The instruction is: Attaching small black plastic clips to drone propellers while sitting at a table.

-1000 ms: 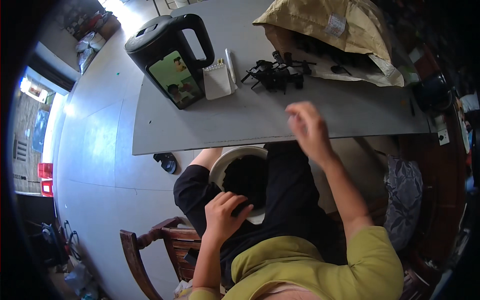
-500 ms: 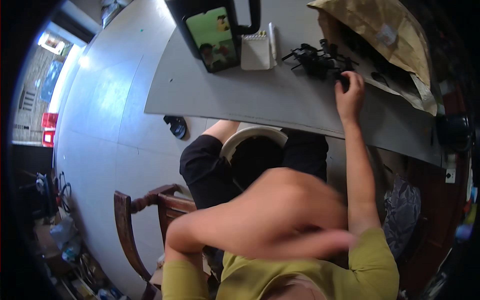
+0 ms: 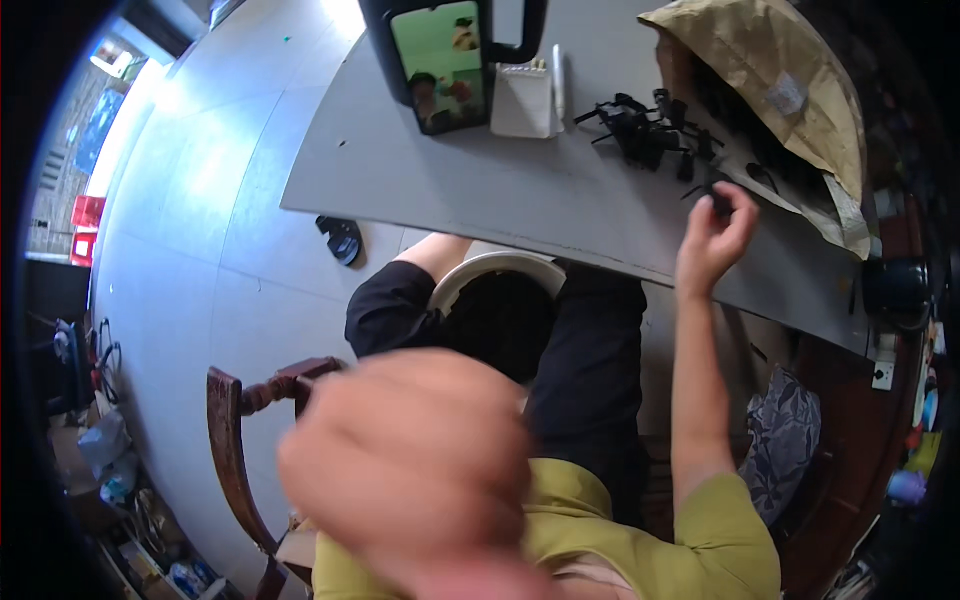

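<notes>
My right hand (image 3: 715, 245) is over the desk's near right part. Its thumb and fingers pinch a small black part (image 3: 718, 200) with a thin prong sticking out to the left. Just beyond it lies a heap of similar black plastic parts (image 3: 640, 130), with thin stems. My left hand (image 3: 410, 460) is raised close to the camera above my lap. It is large and smeared by motion, so its fingers cannot be made out. Between my knees stands a pale bucket (image 3: 500, 258) full of dark stuff that I cannot make out.
A brown paper bag (image 3: 790, 60) lies open at the desk's right, with dark contents. On the grey desk (image 3: 400, 180) stand a propped phone (image 3: 440, 70), a small notepad (image 3: 522, 105) and a white pen (image 3: 558, 85). A black mug (image 3: 895, 288) sits at the right edge. A wooden chair (image 3: 228, 450) is at left.
My right hand has drawn back from the black heap, nearer to me, with a small black part in its fingers. My left hand has moved left and remains raised.
</notes>
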### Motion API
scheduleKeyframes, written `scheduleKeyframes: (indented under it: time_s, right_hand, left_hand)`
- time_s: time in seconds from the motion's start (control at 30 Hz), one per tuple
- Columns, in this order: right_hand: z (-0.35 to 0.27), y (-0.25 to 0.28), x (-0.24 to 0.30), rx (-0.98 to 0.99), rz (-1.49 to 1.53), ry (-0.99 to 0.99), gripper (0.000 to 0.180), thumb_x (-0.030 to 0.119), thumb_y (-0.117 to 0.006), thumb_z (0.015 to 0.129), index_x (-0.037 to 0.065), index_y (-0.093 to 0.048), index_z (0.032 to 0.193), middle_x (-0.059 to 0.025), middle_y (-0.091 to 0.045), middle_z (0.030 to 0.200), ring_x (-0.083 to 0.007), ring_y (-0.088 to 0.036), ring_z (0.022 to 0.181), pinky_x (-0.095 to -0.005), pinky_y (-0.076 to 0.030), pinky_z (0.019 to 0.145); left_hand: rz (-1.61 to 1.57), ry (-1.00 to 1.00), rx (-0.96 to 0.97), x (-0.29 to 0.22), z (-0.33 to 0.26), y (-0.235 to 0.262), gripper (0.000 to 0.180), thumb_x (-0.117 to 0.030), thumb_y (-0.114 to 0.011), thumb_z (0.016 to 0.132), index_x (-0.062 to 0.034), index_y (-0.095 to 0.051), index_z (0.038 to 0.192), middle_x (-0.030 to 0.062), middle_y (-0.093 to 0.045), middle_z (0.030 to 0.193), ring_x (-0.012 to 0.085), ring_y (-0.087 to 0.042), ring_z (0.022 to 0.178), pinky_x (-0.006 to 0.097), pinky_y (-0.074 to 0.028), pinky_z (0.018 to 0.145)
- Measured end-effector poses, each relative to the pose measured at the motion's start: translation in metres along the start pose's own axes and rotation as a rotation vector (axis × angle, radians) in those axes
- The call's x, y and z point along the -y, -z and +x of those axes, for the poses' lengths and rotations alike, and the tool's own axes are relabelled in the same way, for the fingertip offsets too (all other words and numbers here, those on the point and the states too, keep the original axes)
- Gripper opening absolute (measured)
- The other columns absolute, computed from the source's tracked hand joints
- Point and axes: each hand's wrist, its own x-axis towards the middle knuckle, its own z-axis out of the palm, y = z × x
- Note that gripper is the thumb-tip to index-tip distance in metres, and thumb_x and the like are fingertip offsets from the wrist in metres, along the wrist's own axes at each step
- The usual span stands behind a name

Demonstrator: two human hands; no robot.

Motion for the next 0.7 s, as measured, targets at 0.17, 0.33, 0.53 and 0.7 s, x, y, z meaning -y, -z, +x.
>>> scheduleKeyframes:
  time_s: [0.17, 0.33, 0.53, 0.7]
  right_hand:
    - [-0.057, 0.019, 0.113, 0.260, 0.120, 0.326, 0.024, -0.003, -0.065, 0.069, 0.003, -0.057, 0.091, -0.0105, -0.056, 0.084, -0.0255, -0.056, 0.074, -0.0314, -0.047, 0.063]
    - [-0.075, 0.028, 0.144, 0.574, 0.288, 0.346, 0.037, 0.006, -0.063, 0.074, 0.001, -0.055, 0.111, -0.0112, -0.055, 0.091, -0.0253, -0.057, 0.075, -0.0342, -0.048, 0.062]
    - [-0.049, 0.050, 0.147, 0.656, 0.466, 0.092, 0.036, 0.019, -0.066, 0.080, 0.000, -0.054, 0.109, -0.0141, -0.056, 0.096, -0.0261, -0.056, 0.079, -0.0322, -0.046, 0.070]
    - [-0.054, 0.049, 0.143, 0.826, 0.681, -0.096, 0.024, 0.025, -0.067, 0.081, 0.002, -0.059, 0.083, -0.0107, -0.057, 0.085, -0.0210, -0.055, 0.075, -0.0279, -0.045, 0.066]
  left_hand:
    - [0.512, 0.445, 0.165, 0.056, -0.047, 0.014, 0.041, -0.008, -0.069, 0.074, 0.0031, -0.056, 0.111, 0.0116, -0.061, 0.090, 0.0205, -0.060, 0.077, 0.026, -0.048, 0.069]
    - [0.270, 0.645, 0.000, 0.060, -0.076, 0.014, 0.039, -0.003, -0.064, 0.077, 0.0045, -0.054, 0.114, 0.0080, -0.059, 0.089, 0.0122, -0.057, 0.078, 0.023, -0.046, 0.069]
    - [0.122, 0.611, 0.052, 0.051, -0.082, 0.032, 0.032, 0.000, -0.058, 0.081, 0.0019, -0.057, 0.113, 0.0042, -0.054, 0.077, 0.0088, -0.049, 0.066, 0.020, -0.040, 0.060]
    - [0.278, 0.478, 0.077, 0.048, -0.086, 0.030, 0.036, 0.000, -0.069, 0.071, -0.0024, -0.063, 0.107, 0.0037, -0.051, 0.066, 0.0120, -0.047, 0.058, 0.023, -0.037, 0.053]
